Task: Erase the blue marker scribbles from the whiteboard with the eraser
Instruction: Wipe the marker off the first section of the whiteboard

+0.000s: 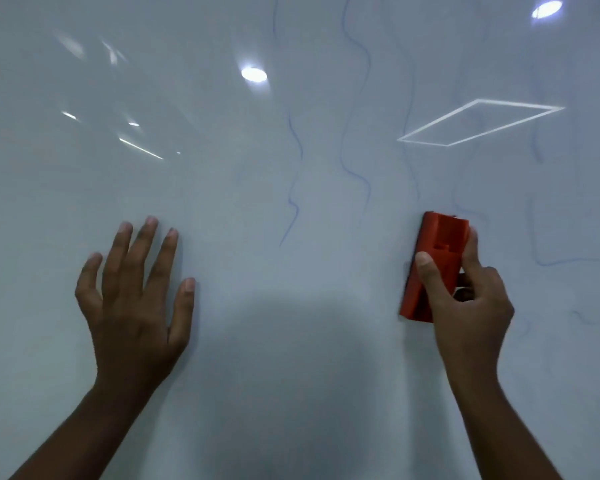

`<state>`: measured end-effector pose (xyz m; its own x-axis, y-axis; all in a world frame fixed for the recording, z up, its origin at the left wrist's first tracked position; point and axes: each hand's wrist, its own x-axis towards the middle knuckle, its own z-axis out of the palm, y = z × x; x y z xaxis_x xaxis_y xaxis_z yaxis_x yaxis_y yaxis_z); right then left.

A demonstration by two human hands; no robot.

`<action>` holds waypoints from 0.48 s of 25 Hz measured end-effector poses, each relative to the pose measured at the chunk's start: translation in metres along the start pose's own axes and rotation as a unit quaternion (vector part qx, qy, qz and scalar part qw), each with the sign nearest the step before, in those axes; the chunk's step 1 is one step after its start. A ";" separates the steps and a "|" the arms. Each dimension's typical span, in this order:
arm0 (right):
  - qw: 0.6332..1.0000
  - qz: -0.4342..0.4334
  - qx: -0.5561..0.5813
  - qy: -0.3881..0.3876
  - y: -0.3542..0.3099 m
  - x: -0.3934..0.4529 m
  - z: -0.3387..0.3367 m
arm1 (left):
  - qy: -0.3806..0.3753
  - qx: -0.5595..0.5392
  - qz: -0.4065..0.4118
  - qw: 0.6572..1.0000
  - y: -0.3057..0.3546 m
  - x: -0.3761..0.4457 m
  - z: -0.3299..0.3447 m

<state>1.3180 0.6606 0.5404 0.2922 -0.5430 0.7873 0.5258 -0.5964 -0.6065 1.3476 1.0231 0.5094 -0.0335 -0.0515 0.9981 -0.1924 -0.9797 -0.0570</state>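
Your left hand (pixel 136 299) lay flat, fingers spread, lower left on the board (pixel 222 168). Your right hand (pixel 465 303) gripped the eraser (pixel 437 251) at centre right, below wavy blue lines (pixel 357 133).

The glossy white whiteboard (pixel 222 202) fills the whole view. The person's left hand (pixel 132 299) lies on it at lower left, fingers spread. Well apart to the right, the right hand (pixel 471 306) holds the red plastic block eraser (pixel 430 268) upright against the board. The wavy blue marker scribbles (pixel 357 109) run above and between the two hands, more trailing right of the eraser.
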 end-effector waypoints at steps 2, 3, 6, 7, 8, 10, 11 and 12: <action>0.999 -0.034 -0.037 -0.012 -0.021 -0.006 0.016 | 0.009 0.000 0.013 1.000 -0.005 0.032 0.006; 0.996 -0.063 -0.061 -0.030 -0.035 -0.015 0.028 | 0.013 0.000 0.016 1.000 -0.007 0.048 0.009; 0.966 -0.201 -0.108 -0.118 -0.073 -0.057 0.067 | 0.019 0.000 0.005 1.000 -0.016 0.087 0.014; 0.953 -0.243 -0.115 -0.141 -0.083 -0.069 0.076 | 0.017 -0.003 -0.002 1.000 -0.019 0.094 0.015; 0.943 -0.271 -0.118 -0.154 -0.088 -0.076 0.083 | 0.014 -0.006 -0.007 1.000 -0.023 0.097 0.016; 0.931 -0.309 -0.118 -0.157 -0.091 -0.074 0.086 | 0.006 -0.007 -0.007 1.000 -0.026 0.095 0.019; 0.927 -0.320 -0.124 -0.150 -0.091 -0.067 0.084 | 0.004 -0.008 -0.007 1.000 -0.027 0.094 0.019; 0.927 -0.321 -0.133 -0.140 -0.089 -0.057 0.080 | 0.005 -0.010 -0.006 1.000 -0.027 0.092 0.020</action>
<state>1.3188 0.7919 0.5585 0.2023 0.1270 0.9711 0.4578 -0.8888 0.0209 1.3692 1.0408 0.6036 -0.0415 -0.0375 0.9984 -0.2122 -0.9762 -0.0455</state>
